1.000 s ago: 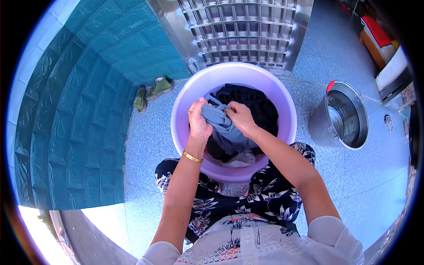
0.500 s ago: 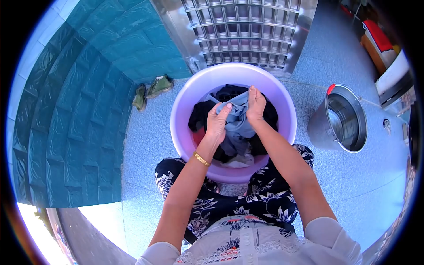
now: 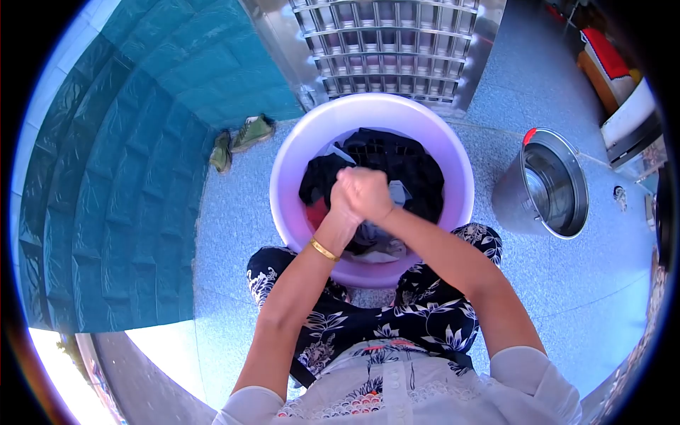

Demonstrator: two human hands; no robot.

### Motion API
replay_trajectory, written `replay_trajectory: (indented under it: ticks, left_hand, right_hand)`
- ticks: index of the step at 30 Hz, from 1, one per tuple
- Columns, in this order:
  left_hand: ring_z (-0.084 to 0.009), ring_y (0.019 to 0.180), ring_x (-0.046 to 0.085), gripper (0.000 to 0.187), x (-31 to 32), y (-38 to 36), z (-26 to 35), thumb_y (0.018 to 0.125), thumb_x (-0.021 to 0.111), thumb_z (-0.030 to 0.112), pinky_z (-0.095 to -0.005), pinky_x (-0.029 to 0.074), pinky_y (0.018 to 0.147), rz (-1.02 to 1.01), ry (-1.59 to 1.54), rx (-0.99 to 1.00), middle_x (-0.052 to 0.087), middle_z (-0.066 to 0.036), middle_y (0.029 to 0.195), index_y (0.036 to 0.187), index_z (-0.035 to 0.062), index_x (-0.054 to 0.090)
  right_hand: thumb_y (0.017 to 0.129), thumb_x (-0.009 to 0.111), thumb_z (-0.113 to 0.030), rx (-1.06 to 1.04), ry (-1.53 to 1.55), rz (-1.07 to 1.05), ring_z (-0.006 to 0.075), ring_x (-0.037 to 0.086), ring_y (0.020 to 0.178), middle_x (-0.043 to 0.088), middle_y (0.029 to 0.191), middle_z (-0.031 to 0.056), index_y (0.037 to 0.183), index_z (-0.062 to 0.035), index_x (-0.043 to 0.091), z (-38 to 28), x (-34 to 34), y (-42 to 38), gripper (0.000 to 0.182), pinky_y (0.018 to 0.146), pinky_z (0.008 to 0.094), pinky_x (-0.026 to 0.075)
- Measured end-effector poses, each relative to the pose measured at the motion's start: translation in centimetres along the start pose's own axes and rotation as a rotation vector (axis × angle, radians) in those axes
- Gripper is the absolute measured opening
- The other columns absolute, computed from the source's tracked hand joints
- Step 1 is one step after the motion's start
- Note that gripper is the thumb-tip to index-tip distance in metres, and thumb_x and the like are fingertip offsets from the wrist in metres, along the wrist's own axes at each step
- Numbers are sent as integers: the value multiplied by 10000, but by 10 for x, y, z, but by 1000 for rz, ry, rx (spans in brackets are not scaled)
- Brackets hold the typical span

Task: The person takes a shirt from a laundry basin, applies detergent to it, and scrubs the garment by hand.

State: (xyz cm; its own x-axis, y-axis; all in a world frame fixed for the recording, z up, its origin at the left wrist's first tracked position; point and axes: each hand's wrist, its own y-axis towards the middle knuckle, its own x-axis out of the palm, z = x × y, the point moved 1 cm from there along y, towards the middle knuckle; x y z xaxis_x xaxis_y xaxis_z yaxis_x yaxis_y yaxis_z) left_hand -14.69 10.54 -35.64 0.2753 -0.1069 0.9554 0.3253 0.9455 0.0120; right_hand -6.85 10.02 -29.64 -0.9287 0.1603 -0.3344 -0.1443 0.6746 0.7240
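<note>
A round purple tub [image 3: 292, 152] stands between my knees, with dark clothes [image 3: 418, 170], a red piece [image 3: 316, 212] and pale cloth inside. Above its middle, my left hand [image 3: 345, 202] and my right hand [image 3: 370, 191] are pressed together, the right one lying over the left. Both are closed around the blue-grey cloth [image 3: 399, 193], of which only small parts show beside and beneath the hands. A gold bangle circles my left wrist.
To the right stands a metal bucket [image 3: 511, 198] with water and a red grip. Green shoes [image 3: 251, 133] lie by the teal wall [image 3: 134, 191] at the left. A metal grille door [image 3: 386, 53] is behind the tub.
My right hand has moved left and down onto my left hand. The blue-grey cloth, spread between them before, is now bunched and mostly covered. The view has shifted slightly.
</note>
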Motion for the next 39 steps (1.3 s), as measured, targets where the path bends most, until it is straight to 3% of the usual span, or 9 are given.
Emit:
replay_trajectory:
  ticks: [1, 6, 11, 14, 18, 24, 26, 37, 39]
  left_hand:
    - [-192, 733, 554, 232, 52, -8, -10, 837, 393, 243, -328, 459, 696, 637, 309, -44, 565, -46, 799, 860, 78, 554]
    - [-164, 702, 554, 203, 52, -5, -3, 842, 418, 239, -292, 459, 645, 682, 449, 39, 567, -40, 782, 849, 83, 547]
    - [-170, 656, 547, 173, -24, 6, 27, 832, 454, 223, -296, 466, 625, -326, 12, -375, 530, -41, 701, 717, 104, 502]
    - [-199, 719, 566, 162, 37, -3, 0, 825, 438, 192, -338, 466, 692, 582, 320, -87, 568, -54, 780, 794, 72, 543]
    - [-173, 679, 548, 191, 23, 1, -3, 833, 423, 218, -316, 455, 630, 611, 344, -36, 550, -29, 745, 752, 80, 527]
    - [-187, 705, 534, 233, -39, 10, 26, 855, 389, 263, -314, 455, 662, -406, 24, -433, 521, -62, 715, 752, 81, 492]
    - [-199, 742, 556, 209, -1, -2, 4, 853, 402, 240, -335, 459, 705, 425, 207, -17, 553, -71, 791, 795, 77, 518]
    - [-140, 527, 451, 294, 10, 3, 28, 839, 452, 283, -285, 372, 491, -11, 274, -357, 443, 20, 563, 579, 145, 432]
    - [-119, 564, 447, 279, 72, -5, 0, 832, 462, 273, -263, 375, 522, 766, 429, -29, 439, 36, 595, 585, 145, 437]
  right_hand:
    - [809, 448, -280, 209, -185, -63, 293, 523, 538, 494, 566, 113, 524, -73, 530, 27, -3, 7, 362, 475, 402, 408]
    - [810, 447, -286, 294, -142, -25, 307, 507, 525, 486, 564, 124, 533, -71, 529, 16, -2, 2, 360, 470, 402, 398]
    - [735, 528, -226, 90, -15, -143, 301, 532, 568, 524, 604, 123, 590, -67, 545, -23, 2, -17, 216, 491, 404, 409]
    - [813, 421, -276, 318, -208, -162, 307, 547, 594, 562, 665, 145, 585, -54, 561, 32, -3, 0, 348, 519, 408, 427]
    - [808, 443, -279, 325, -244, -57, 308, 531, 565, 520, 605, 131, 588, -52, 555, 35, -1, 0, 336, 498, 401, 419]
    - [724, 539, -236, -151, 29, -26, 291, 511, 526, 500, 572, 95, 524, -75, 504, -26, 14, -25, 259, 452, 395, 399]
    - [764, 499, -236, 63, -84, -19, 292, 511, 520, 499, 569, 103, 534, -64, 513, 17, 7, -7, 288, 453, 394, 399]
    - [740, 521, -243, 1, 51, -143, 285, 524, 522, 526, 592, 100, 536, -79, 544, -27, 7, -22, 263, 479, 374, 411]
    - [777, 482, -238, 143, -138, 0, 291, 522, 530, 517, 569, 114, 546, -75, 547, 20, 2, -1, 290, 480, 381, 410]
